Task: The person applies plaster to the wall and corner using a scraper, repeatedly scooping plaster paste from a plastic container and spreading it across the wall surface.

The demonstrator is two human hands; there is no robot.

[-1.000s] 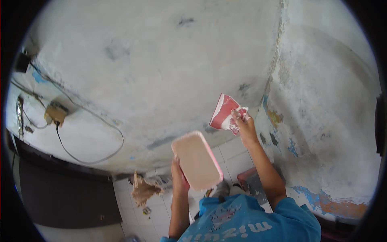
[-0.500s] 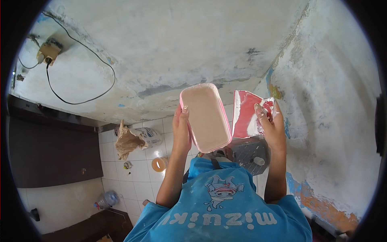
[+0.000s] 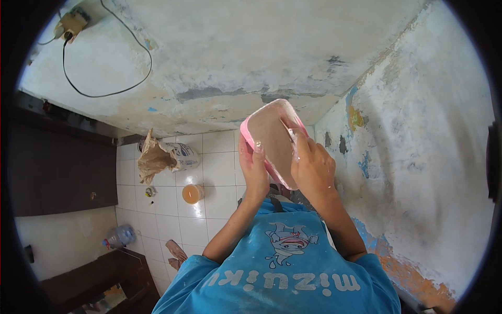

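Observation:
My left hand [image 3: 254, 170] grips a pink plastic tub [image 3: 244, 126] by its left side, thumb over the rim. Smooth beige paste [image 3: 269, 131], like wall putty, covers the tub's inside. My right hand [image 3: 314, 165] is closed on a scraper [image 3: 289, 129], a flat pinkish-red sheet now turned nearly edge-on and tipped into the tub at its right side. Most of the scraper is hidden behind my fingers. Whitish smears coat my fingertips.
Patchy plaster walls [image 3: 235, 52] meet in a corner ahead right. On the tiled floor stand a white bag [image 3: 185, 156] with crumpled brown paper [image 3: 154, 161], an orange-filled cup [image 3: 193, 194] and a water bottle [image 3: 121, 236]. A cable [image 3: 150, 65] hangs from a socket [image 3: 71, 24].
My right hand has swung left, bringing the scraper from beside the tub over the paste and turning it edge-on. The tub has shifted slightly and tilted. The view has moved a little.

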